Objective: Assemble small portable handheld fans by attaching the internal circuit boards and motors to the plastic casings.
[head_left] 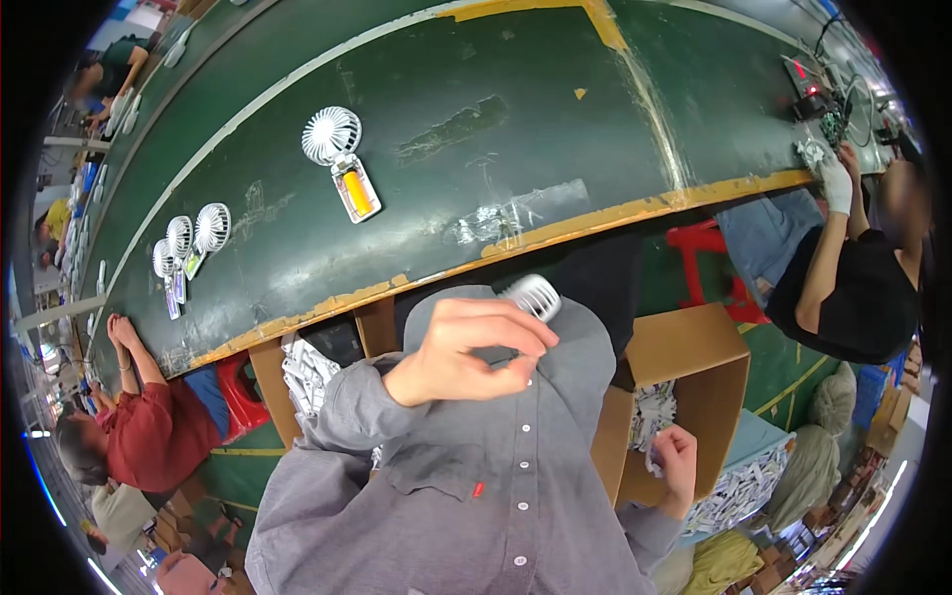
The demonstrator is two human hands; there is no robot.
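The left hand [466,352] is curling up in front of the grey shirt [476,466], fingers bent around a small white fan [531,295] whose ribbed head is sticking out past the knuckles toward one o'clock. The grip looks like a pinch on the fan's lower part, probably so the head stays free, though the handle itself is hidden behind the fingers and I cannot tell how firmly it is being clamped.

The right hand [676,456] is reaching down at four o'clock into an open cardboard box [694,367] beside the person, closing on something white from the pile inside; what exactly it is gripping is too small to make out. The two hands are working well apart, one up at the chest, one low in the box.

On the dark green table [516,119] at eleven o'clock a finished fan with an orange handle [342,164] is lying flat, and further at nine o'clock three more fans [188,248] are lying close together. A second box [307,372] of white parts is sitting under the table edge, half covered by the shirt.

Other workers are sitting at three o'clock and eight o'clock; their work is cut off by the picture's rim.
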